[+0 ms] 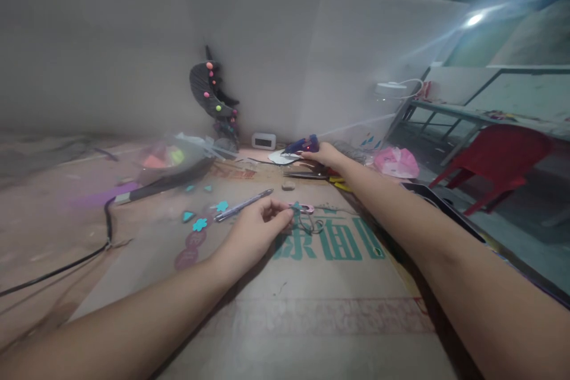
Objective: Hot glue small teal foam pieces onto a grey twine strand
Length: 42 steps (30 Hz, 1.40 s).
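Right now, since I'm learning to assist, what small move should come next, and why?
Probably lift the blue glue gun away from the white pad: the right hand is already at it, while the left hand's fingertips are at the small pink piece.

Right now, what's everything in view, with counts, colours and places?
Printed board: one, tan, foreground
Glue gun: one, blue, back centre
Pad: one, white, by glue gun
Clip: one, pink, centre
Pen: one, purplish, left of clip
Cutouts: at least five, turquoise, near pen
Scissors: one, dark, in front of pad
Clock-like device: one, white, left of glue gun
Crescent ornament: one, dark, at wall
Blurred items: uncountable, orange and green, left
Cable: one, black, left
Bundle: one, pink, right
Chair: one, red, right
Table: one, grey, behind chair
Left hand: one, bare, at clip
Right hand: one, bare, at glue gun
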Each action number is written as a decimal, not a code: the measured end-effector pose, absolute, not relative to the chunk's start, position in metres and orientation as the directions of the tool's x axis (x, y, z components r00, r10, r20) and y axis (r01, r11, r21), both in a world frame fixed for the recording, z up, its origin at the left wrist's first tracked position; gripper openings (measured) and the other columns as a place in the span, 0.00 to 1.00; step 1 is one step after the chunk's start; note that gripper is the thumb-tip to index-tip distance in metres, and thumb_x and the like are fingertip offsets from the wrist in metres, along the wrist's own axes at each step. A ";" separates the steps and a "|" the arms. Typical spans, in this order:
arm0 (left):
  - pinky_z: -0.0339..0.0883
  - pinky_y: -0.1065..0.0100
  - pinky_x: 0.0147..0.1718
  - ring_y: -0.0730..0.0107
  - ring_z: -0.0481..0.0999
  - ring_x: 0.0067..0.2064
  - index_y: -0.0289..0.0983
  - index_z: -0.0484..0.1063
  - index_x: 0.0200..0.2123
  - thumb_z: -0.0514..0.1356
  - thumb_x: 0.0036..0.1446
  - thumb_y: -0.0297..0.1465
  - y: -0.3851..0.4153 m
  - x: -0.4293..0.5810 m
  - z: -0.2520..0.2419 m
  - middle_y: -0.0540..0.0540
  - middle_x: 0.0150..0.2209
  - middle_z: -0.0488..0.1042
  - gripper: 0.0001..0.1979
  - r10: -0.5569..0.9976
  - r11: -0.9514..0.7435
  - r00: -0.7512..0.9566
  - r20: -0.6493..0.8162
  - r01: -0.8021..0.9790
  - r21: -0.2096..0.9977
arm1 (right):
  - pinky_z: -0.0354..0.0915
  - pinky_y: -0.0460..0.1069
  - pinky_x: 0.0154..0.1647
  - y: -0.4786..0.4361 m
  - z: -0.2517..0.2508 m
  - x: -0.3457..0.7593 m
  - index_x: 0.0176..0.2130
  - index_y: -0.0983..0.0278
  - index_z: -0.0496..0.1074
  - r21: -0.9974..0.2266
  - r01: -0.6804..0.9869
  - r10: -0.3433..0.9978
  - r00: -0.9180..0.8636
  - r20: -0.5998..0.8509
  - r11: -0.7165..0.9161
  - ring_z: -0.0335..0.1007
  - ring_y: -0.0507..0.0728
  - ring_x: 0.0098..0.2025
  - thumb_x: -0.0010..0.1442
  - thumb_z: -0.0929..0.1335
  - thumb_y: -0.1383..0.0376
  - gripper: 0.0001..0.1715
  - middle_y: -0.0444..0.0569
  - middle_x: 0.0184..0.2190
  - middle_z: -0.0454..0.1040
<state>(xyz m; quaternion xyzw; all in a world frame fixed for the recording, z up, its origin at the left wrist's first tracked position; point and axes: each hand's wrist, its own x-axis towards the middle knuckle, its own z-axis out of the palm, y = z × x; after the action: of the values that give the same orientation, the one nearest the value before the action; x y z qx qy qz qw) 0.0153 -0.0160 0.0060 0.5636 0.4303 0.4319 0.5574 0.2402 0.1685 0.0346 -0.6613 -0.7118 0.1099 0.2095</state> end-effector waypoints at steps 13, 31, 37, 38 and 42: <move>0.60 0.71 0.31 0.74 0.69 0.29 0.35 0.68 0.31 0.62 0.55 0.34 -0.014 0.015 0.004 0.52 0.26 0.70 0.09 0.963 -0.025 0.266 0.027 -0.009 1.000 | 0.68 0.51 0.39 0.006 0.041 0.226 0.48 0.63 0.70 -0.633 0.647 0.905 -0.290 0.312 0.425 0.73 0.56 0.40 0.62 0.67 0.59 0.16 0.53 0.46 0.77; 0.57 0.70 0.28 0.74 0.66 0.28 0.35 0.70 0.33 0.62 0.56 0.33 -0.018 0.013 0.012 0.52 0.27 0.70 0.07 0.967 -0.038 0.256 0.012 0.095 0.995 | 0.67 0.47 0.34 -0.028 0.009 0.214 0.44 0.63 0.71 -0.459 0.581 0.731 -0.424 0.535 0.672 0.71 0.52 0.32 0.63 0.67 0.66 0.09 0.46 0.32 0.75; 0.60 0.69 0.31 0.74 0.68 0.30 0.35 0.70 0.32 0.62 0.56 0.36 -0.016 0.012 0.005 0.51 0.28 0.71 0.09 0.961 -0.080 0.273 0.053 0.090 0.993 | 0.67 0.47 0.31 -0.029 0.008 0.214 0.48 0.64 0.73 -0.376 0.610 0.701 -0.470 0.537 0.697 0.71 0.52 0.30 0.64 0.66 0.66 0.12 0.48 0.32 0.78; 0.60 0.69 0.32 0.74 0.68 0.30 0.35 0.70 0.32 0.62 0.56 0.36 -0.015 0.012 0.004 0.51 0.28 0.71 0.09 0.959 -0.083 0.276 0.057 0.083 0.993 | 0.67 0.46 0.32 -0.029 0.008 0.214 0.48 0.64 0.73 -0.373 0.604 0.694 -0.476 0.540 0.704 0.72 0.52 0.31 0.64 0.66 0.66 0.12 0.49 0.33 0.78; 0.63 0.68 0.36 0.72 0.71 0.33 0.35 0.70 0.33 0.62 0.55 0.36 -0.015 0.012 0.003 0.50 0.30 0.72 0.09 0.956 -0.078 0.286 0.059 0.054 0.996 | 0.68 0.47 0.33 -0.030 0.009 0.213 0.49 0.65 0.73 -0.377 0.597 0.692 -0.479 0.540 0.708 0.73 0.52 0.31 0.64 0.66 0.67 0.13 0.50 0.35 0.79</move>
<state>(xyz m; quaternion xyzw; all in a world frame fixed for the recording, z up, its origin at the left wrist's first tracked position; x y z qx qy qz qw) 0.0116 -0.0150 0.0032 0.5994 0.4213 0.4237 0.5327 0.2132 -0.0296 0.0087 -0.3757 -0.8573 0.0685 0.3453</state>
